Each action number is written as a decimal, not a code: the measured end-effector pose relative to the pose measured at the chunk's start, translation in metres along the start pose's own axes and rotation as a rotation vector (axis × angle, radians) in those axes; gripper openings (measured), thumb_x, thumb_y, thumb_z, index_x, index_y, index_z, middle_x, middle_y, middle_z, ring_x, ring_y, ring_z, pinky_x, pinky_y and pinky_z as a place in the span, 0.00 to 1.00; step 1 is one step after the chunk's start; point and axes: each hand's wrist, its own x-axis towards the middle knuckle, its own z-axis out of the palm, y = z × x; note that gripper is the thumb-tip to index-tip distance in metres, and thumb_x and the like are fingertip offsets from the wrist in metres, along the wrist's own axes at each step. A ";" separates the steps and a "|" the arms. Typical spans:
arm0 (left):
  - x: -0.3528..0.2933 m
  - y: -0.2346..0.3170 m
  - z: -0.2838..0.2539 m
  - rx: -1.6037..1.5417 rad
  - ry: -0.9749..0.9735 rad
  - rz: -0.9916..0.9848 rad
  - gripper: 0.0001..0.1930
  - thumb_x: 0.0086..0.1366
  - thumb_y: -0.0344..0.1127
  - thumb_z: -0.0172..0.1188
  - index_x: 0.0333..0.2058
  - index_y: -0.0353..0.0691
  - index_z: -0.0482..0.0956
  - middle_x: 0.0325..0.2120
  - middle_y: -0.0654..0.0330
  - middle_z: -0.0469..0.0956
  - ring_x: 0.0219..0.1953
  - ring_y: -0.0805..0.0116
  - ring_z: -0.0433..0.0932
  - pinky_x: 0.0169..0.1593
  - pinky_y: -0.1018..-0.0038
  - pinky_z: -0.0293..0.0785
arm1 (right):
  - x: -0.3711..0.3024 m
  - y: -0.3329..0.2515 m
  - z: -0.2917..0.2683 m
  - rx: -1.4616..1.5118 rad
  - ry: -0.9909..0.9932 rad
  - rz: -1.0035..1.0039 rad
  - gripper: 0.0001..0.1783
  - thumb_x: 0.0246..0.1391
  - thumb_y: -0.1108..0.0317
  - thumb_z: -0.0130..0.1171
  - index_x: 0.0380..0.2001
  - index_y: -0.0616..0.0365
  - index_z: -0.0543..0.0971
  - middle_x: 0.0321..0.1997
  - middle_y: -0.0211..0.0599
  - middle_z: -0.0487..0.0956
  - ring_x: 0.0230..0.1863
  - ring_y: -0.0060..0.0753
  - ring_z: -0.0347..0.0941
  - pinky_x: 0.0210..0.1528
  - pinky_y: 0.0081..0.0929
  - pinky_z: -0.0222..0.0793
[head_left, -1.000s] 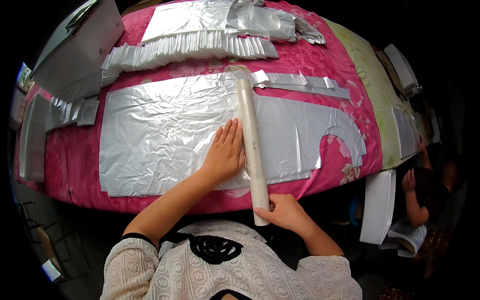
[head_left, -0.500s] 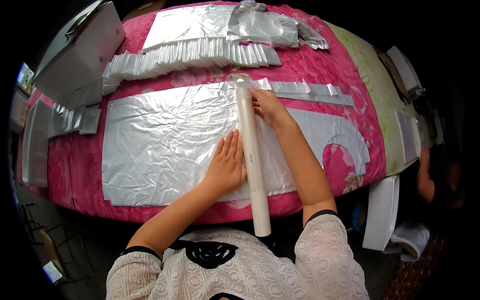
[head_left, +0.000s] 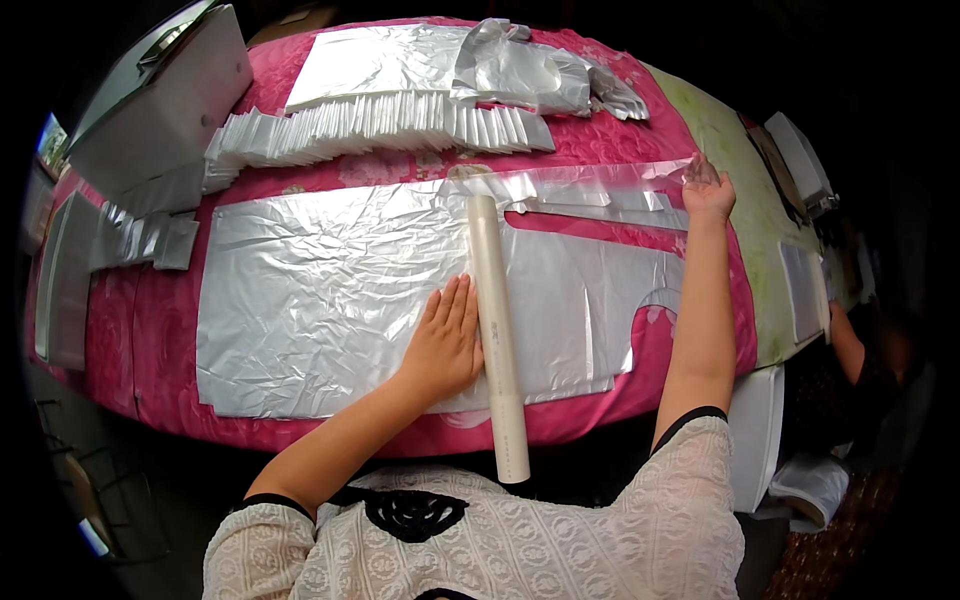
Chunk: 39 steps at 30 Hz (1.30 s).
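A stack of silvery-white, wrinkled plastic bags lies spread on the pink cloth in front of me, with handle strips and a curved cutout toward its right. Across the stack rests a long whitish tube, its near end jutting past the table edge. My left hand lies flat on the bags, fingers stretched out, along the tube's left side. At the far right, the fingertips of my right hand are closed on the end of a thin, see-through plastic bag strip, drawn out rightward from beyond the tube.
Behind lie a row of folded packets and another stack of bags. White boxes stand at the left. The pink flowered cloth meets a pale green one at right. Another person's arm shows at the far right.
My right hand has moved from the tube's far end out to the right, stretching the plastic strip with it. The bags' right-hand part has shifted. My left hand stays flat beside the tube.
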 end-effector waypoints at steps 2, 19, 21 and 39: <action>0.000 0.000 0.000 -0.003 0.000 -0.002 0.33 0.57 0.37 0.40 0.59 0.22 0.50 0.61 0.38 0.50 0.66 0.47 0.46 0.67 0.58 0.39 | -0.021 -0.010 0.025 -0.028 -0.185 -0.005 0.21 0.62 0.57 0.35 0.43 0.63 0.69 0.50 0.45 0.73 0.50 0.45 0.71 0.50 0.41 0.68; 0.000 -0.003 0.011 0.083 -0.022 0.013 0.34 0.59 0.41 0.43 0.60 0.25 0.49 0.62 0.40 0.48 0.66 0.49 0.45 0.67 0.58 0.39 | -0.459 0.357 0.134 -1.220 -1.537 0.107 0.45 0.54 0.50 0.50 0.62 0.73 0.47 0.66 0.62 0.48 0.69 0.57 0.40 0.68 0.43 0.36; 0.001 -0.004 0.015 0.066 -0.015 0.014 0.35 0.58 0.40 0.43 0.60 0.25 0.49 0.62 0.40 0.48 0.66 0.49 0.44 0.67 0.58 0.38 | -0.477 0.347 0.141 -1.268 -1.621 0.043 0.47 0.52 0.48 0.52 0.62 0.73 0.47 0.67 0.61 0.45 0.70 0.58 0.36 0.68 0.43 0.35; -0.001 -0.001 0.003 -0.017 -0.017 -0.014 0.35 0.58 0.42 0.38 0.58 0.18 0.49 0.63 0.35 0.42 0.67 0.48 0.40 0.67 0.58 0.36 | -0.307 0.085 -0.032 -1.556 -1.520 -0.484 0.32 0.52 0.54 0.54 0.56 0.64 0.65 0.62 0.49 0.61 0.64 0.50 0.56 0.63 0.41 0.52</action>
